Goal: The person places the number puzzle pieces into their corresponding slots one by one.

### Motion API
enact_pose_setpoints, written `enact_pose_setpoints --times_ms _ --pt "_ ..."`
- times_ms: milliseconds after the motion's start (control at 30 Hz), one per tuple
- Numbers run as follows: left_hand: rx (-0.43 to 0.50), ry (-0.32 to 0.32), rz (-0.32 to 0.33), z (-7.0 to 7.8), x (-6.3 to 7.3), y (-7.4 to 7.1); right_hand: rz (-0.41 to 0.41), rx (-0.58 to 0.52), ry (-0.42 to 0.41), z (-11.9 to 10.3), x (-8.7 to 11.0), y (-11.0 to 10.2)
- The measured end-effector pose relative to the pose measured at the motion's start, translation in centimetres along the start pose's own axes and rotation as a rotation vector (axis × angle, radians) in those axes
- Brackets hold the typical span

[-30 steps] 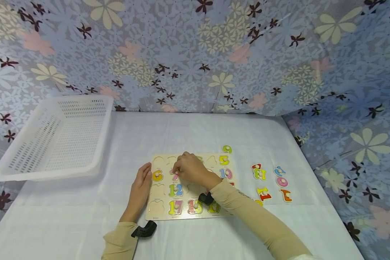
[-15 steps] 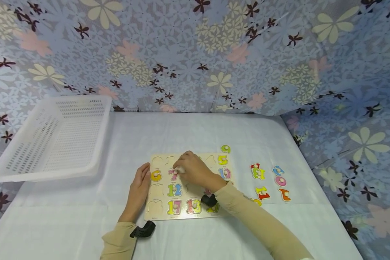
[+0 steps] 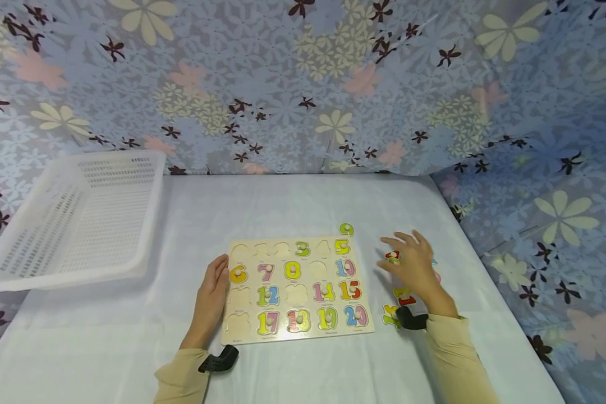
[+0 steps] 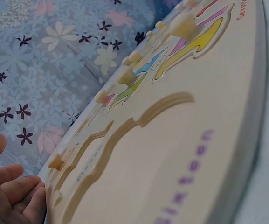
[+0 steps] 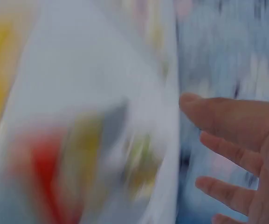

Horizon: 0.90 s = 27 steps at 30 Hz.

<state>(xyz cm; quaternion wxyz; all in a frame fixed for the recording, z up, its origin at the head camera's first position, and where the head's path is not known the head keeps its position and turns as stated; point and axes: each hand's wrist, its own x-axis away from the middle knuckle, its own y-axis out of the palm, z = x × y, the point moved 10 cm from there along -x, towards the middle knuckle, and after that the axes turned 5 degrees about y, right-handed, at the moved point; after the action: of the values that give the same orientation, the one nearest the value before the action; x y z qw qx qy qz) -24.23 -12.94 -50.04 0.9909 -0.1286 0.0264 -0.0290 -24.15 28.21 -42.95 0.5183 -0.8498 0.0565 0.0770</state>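
Off the puzzle board (image 3: 312, 280) goes my right hand (image 3: 415, 268), over the seven (image 3: 266, 272) half a second ago and now at the right of the frame, above the loose pieces. Largest is the white basket (image 3: 154, 216) at the frame's left, apart from both hands. Next comes the board, lower centre, its long axis running left to right. My left hand (image 3: 211, 292) lies along its left edge, fingers nearly straight, gripping nothing. My right thumb and fingers are spread wide, pointing toward the left of the frame, and hold nothing. That hand is far nearer the loose pieces; the whole board separates my left from them. The yellow-and-red eleven (image 3: 404, 297) lies below my right thumb in the frame, its long axis seeming to slant down to the right. Smallest in sight, a red piece (image 3: 392, 256) shows between thumb and forefinger; it is too covered for me to tell its axis, or how high my fingertips are above it.
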Motion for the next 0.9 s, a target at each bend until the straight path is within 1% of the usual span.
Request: enact_pose_setpoints --times_ms 67,133,233,300,367,467,500,567,600,700,800,900 --pt "0.006 0.003 0.006 0.0 0.1 -0.1 0.035 0.032 0.102 3.7 1.3 -1.5" --pt "0.012 0.004 0.01 0.0 0.2 -0.2 0.051 0.046 0.205 6.7 2.5 -2.5" --pt "0.017 -0.002 0.018 -0.3 0.3 -0.4 0.053 0.061 0.304 9.6 3.7 -3.1" --pt "0.014 -0.001 0.023 -0.3 0.3 -0.4 0.044 0.071 0.335 10.6 3.9 -3.1" --pt "0.01 0.004 0.025 -0.4 0.3 -0.4 0.035 0.087 0.333 10.9 3.8 -3.0" --pt "0.012 0.013 0.017 -0.1 0.3 -0.3 0.028 0.091 0.3 10.8 3.2 -3.1" --pt "0.018 0.004 0.012 0.4 0.4 -0.3 0.027 0.093 0.285 10.6 3.0 -3.3" --pt "0.015 -0.007 0.005 1.6 0.7 -0.3 0.021 0.095 0.254 10.2 2.5 -3.5" --pt "0.019 -0.007 0.004 1.7 0.7 -0.2 0.016 0.092 0.24 10.0 2.3 -3.6" --pt "0.008 -0.01 0.01 1.5 0.6 -0.3 0.005 0.098 0.208 9.8 1.7 -3.6" --pt "-0.005 0.005 0.014 -0.1 0.1 -0.3 -0.001 0.096 0.2 10.0 1.3 -3.4" --pt "-0.023 0.01 0.013 0.1 0.0 -0.5 0.03 0.11 0.196 9.7 0.8 -3.6"
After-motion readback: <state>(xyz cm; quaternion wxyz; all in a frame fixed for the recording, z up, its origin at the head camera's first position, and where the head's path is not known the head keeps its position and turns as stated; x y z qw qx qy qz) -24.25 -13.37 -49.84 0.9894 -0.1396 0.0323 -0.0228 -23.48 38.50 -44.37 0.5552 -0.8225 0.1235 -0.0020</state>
